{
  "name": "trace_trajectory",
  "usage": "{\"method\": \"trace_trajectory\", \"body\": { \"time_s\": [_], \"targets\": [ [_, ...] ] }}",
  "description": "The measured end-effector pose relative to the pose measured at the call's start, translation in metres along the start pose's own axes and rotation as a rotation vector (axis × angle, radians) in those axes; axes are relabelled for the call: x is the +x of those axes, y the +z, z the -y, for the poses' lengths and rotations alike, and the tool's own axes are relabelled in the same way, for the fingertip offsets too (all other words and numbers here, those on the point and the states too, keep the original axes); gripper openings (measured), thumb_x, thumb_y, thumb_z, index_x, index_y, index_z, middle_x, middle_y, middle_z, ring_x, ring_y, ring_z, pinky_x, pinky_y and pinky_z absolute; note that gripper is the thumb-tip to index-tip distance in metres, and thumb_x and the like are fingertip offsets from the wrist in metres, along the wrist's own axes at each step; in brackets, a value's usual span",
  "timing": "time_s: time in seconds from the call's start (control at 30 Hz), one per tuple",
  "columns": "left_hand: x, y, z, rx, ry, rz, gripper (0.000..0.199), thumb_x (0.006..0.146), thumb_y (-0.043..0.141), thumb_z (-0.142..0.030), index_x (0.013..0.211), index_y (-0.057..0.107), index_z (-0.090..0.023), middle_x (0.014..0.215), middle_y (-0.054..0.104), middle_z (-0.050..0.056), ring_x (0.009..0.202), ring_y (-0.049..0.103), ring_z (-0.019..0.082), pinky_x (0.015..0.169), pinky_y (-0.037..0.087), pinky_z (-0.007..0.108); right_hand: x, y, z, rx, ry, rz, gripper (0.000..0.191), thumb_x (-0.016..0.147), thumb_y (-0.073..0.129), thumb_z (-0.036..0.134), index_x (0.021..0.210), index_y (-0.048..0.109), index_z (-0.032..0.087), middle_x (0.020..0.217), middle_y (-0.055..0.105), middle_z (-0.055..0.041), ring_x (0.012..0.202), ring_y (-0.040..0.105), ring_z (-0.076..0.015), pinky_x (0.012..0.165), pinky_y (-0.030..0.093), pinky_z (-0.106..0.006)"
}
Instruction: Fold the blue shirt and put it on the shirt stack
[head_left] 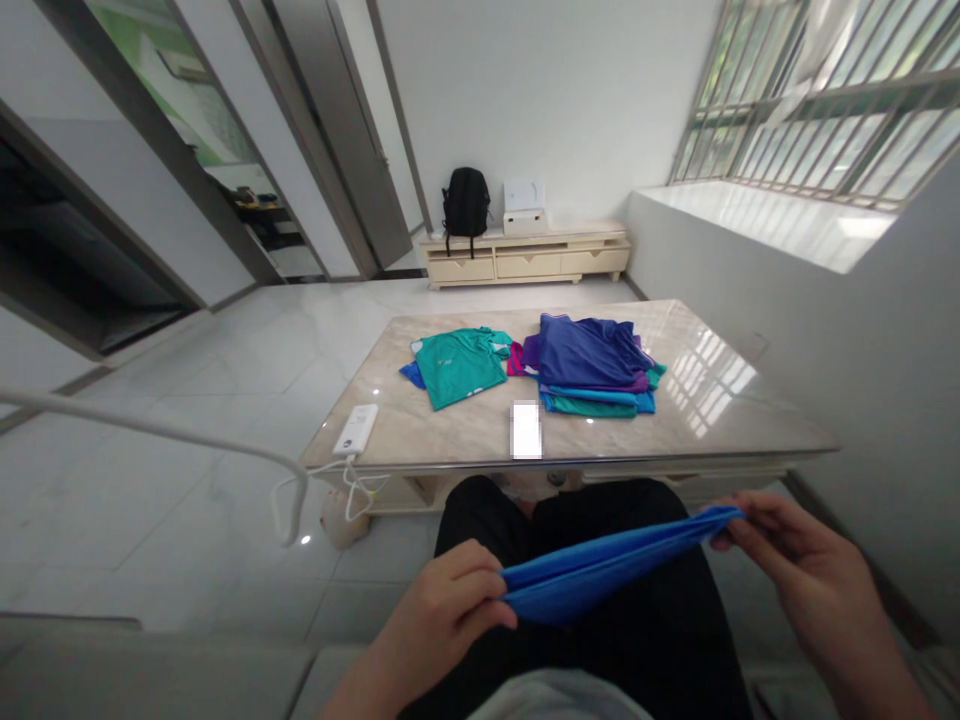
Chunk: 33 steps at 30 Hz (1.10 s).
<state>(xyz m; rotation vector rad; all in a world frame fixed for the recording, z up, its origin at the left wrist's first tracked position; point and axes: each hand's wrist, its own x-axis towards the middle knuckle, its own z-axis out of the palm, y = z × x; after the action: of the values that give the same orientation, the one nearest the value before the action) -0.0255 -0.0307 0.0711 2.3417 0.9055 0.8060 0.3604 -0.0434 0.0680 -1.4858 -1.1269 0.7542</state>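
Black trousers (577, 600) fill the lower middle of the frame — over them a blue garment (585, 570) stretches between the left hand (442, 610), curled closed on one end, and the right hand (795, 550), pinching the other. Farther up, a marble table (442, 435) carries a pile of shirts (592, 365), a teal shirt (459, 365) and a white power bank (355, 430).

A white patch (526, 430) on the table (420, 440) was blurred past telling what lay there, and the mark on the green shirt (459, 366) was too small to read. The ends of the blue cloth (577, 575) disappeared into the left hand (442, 610) and right hand (795, 570), both forearms ran off the bottom edge, and the top edge cut off the window (817, 100).
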Motion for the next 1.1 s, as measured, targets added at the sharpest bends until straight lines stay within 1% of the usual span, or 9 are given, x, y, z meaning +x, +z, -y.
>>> {"method": "trace_trajectory", "body": {
  "time_s": [0.1, 0.2, 0.43, 0.53, 0.7, 0.83, 0.9, 1.0, 1.1],
  "targets": [
    [0.002, -0.004, -0.002, 0.03, 0.053, -0.124, 0.018, 0.101, 0.059, -0.03, 0.09, 0.066, -0.018, 0.087, 0.068, 0.005, 0.079, 0.065, 0.013, 0.072, 0.051, 0.021, 0.003, -0.001, 0.005, 0.021, -0.024, 0.03, 0.031, 0.081, 0.079, 0.047, 0.094, 0.075, 0.019, 0.087, 0.077, -0.0066, 0.071, 0.072, -0.0188, 0.071, 0.063, -0.024],
    [0.006, -0.007, -0.008, 0.021, 0.101, -0.26, 0.011, 0.098, 0.066, -0.029, 0.093, 0.067, -0.019, 0.089, 0.072, 0.003, 0.077, 0.07, 0.012, 0.072, 0.054, 0.018, 0.005, -0.003, 0.009, 0.048, -0.023, 0.006, 0.029, 0.082, 0.078, 0.046, 0.094, 0.074, 0.02, 0.094, 0.076, -0.0061, 0.069, 0.072, -0.0184, 0.069, 0.064, -0.026],
    [0.011, -0.012, -0.014, 0.034, 0.11, -0.404, 0.01, 0.095, 0.069, -0.032, 0.093, 0.071, -0.022, 0.082, 0.076, -0.002, 0.071, 0.073, 0.009, 0.068, 0.055, 0.013, 0.007, -0.008, 0.007, 0.117, 0.039, 0.008, 0.03, 0.078, 0.082, 0.045, 0.092, 0.075, 0.02, 0.08, 0.074, -0.0046, 0.066, 0.07, -0.0186, 0.066, 0.064, -0.026],
    [0.01, -0.013, -0.008, 0.06, 0.122, -0.397, 0.01, 0.097, 0.067, -0.03, 0.102, 0.072, -0.024, 0.082, 0.076, -0.003, 0.069, 0.073, 0.008, 0.068, 0.055, 0.013, 0.007, -0.008, 0.006, 0.111, 0.027, 0.024, 0.029, 0.079, 0.082, 0.044, 0.092, 0.076, 0.02, 0.076, 0.073, -0.0044, 0.068, 0.07, -0.0185, 0.066, 0.063, -0.024],
    [0.007, -0.017, 0.004, 0.237, 0.015, -0.33, 0.03, 0.099, 0.061, -0.042, 0.124, 0.068, -0.027, 0.085, 0.079, -0.003, 0.069, 0.074, 0.01, 0.068, 0.056, 0.014, 0.004, -0.009, 0.012, 0.037, 0.0, 0.087, 0.029, 0.077, 0.083, 0.046, 0.091, 0.077, 0.02, 0.074, 0.074, -0.0049, 0.068, 0.072, -0.0197, 0.065, 0.063, -0.022],
    [0.002, -0.024, 0.009, 0.217, 0.014, -0.179, 0.023, 0.104, 0.053, -0.04, 0.103, 0.071, -0.025, 0.084, 0.077, -0.003, 0.074, 0.074, 0.011, 0.072, 0.055, 0.016, -0.015, -0.016, 0.023, -0.048, -0.01, 0.165, 0.032, 0.077, 0.081, 0.051, 0.089, 0.078, 0.021, 0.076, 0.076, -0.0064, 0.068, 0.074, -0.0213, 0.066, 0.064, -0.022],
    [0.004, -0.026, 0.013, 0.18, -0.026, -0.155, 0.024, 0.105, 0.052, -0.035, 0.095, 0.07, -0.023, 0.082, 0.075, -0.002, 0.074, 0.073, 0.012, 0.07, 0.054, 0.017, -0.026, -0.021, 0.024, -0.052, 0.046, 0.167, 0.037, 0.076, 0.08, 0.055, 0.089, 0.078, 0.021, 0.077, 0.077, -0.0075, 0.067, 0.075, -0.0228, 0.065, 0.064, -0.023],
    [0.032, -0.029, 0.028, 0.107, -0.111, -0.14, 0.019, 0.103, 0.052, -0.026, 0.1, 0.07, -0.022, 0.08, 0.075, 0.0, 0.064, 0.07, 0.012, 0.067, 0.054, 0.021, -0.02, -0.02, 0.017, 0.058, 0.209, 0.17, 0.044, 0.071, 0.084, 0.057, 0.094, 0.076, 0.02, 0.086, 0.079, -0.0089, 0.072, 0.078, -0.0277, 0.067, 0.067, -0.03],
    [0.111, -0.043, 0.045, 0.017, -0.273, -0.13, 0.016, 0.099, 0.056, -0.022, 0.092, 0.07, -0.019, 0.05, 0.063, -0.006, 0.045, 0.063, 0.013, 0.053, 0.05, 0.021, 0.034, -0.002, 0.022, 0.242, 0.254, 0.084, 0.048, 0.065, 0.092, 0.049, 0.097, 0.071, 0.02, 0.083, 0.076, -0.0052, 0.071, 0.078, -0.0268, 0.069, 0.069, -0.035]
  ]
}}
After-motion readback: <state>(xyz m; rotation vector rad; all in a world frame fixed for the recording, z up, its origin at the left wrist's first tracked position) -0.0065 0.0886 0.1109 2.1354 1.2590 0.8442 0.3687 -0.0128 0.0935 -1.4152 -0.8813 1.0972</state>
